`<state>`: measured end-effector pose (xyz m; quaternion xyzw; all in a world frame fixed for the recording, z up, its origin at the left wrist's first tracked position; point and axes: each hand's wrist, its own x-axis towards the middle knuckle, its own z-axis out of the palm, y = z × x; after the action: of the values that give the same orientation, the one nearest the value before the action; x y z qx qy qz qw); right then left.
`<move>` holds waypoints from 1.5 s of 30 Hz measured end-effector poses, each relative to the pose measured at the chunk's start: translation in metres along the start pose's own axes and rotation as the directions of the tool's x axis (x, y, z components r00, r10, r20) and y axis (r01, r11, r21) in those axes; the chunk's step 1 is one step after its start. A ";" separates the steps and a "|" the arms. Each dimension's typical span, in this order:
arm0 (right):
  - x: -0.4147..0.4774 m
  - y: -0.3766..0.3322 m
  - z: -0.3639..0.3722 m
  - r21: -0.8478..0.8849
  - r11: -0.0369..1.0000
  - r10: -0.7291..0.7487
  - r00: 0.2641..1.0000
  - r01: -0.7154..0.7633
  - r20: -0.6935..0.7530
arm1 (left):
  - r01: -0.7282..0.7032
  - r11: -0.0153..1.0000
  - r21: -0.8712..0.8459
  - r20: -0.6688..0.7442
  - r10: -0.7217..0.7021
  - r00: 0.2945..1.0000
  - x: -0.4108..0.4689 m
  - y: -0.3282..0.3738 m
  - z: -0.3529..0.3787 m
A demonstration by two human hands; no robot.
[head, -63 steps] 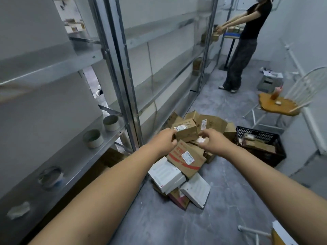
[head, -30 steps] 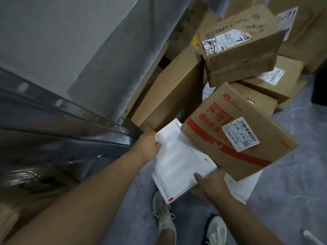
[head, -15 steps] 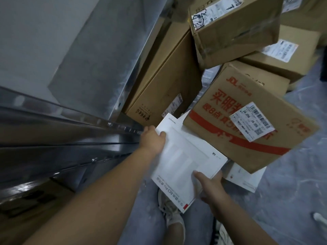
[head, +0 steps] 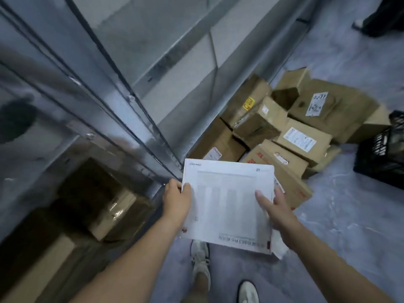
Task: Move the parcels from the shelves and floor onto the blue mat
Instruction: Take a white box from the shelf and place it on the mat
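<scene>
A flat white box (head: 227,204) is lifted off the floor, held level in front of me. My left hand (head: 177,200) grips its left edge with the thumb on top. My right hand (head: 273,208) grips its right edge, thumb lying across the top face. Behind it a heap of brown cardboard parcels (head: 295,132) lies on the grey floor, among them a box with red print (head: 286,178) just beyond the white box. A second white parcel (head: 278,248) shows under the held box's right corner. The blue mat is out of view.
Metal shelving (head: 122,88) runs along the left, with brown boxes (head: 109,204) on its bottom level. A black plastic crate (head: 384,154) stands at the right edge. Another person's leg (head: 380,16) is at the top right. My shoes (head: 200,263) stand on the grey floor.
The white box has come up out from under the red-printed box and now sits level in both hands. My view has pulled back and up from the heap.
</scene>
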<state>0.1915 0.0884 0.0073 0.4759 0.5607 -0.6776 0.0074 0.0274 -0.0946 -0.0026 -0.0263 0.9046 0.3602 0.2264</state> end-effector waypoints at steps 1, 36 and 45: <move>-0.016 -0.017 -0.011 -0.025 0.999 -0.026 1.000 0.026 0.011 | -0.002 0.998 -0.055 -0.009 0.001 1.000 -0.022 0.010 -0.012; -0.513 -0.244 0.178 -0.158 -0.378 -0.053 0.149 0.912 0.987 | -0.343 0.938 0.053 -0.242 0.346 0.906 -0.443 -0.004 -0.414; -0.529 -0.193 0.179 -0.265 -0.116 -0.723 0.102 0.957 0.684 | -0.286 0.856 -0.431 -0.577 -0.018 0.817 -0.501 -0.112 -0.418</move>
<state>0.2617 -0.2545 0.4836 -0.1690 0.9187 -0.3128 -0.1720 0.3365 -0.5124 0.4074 -0.1223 0.8051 0.5732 -0.0913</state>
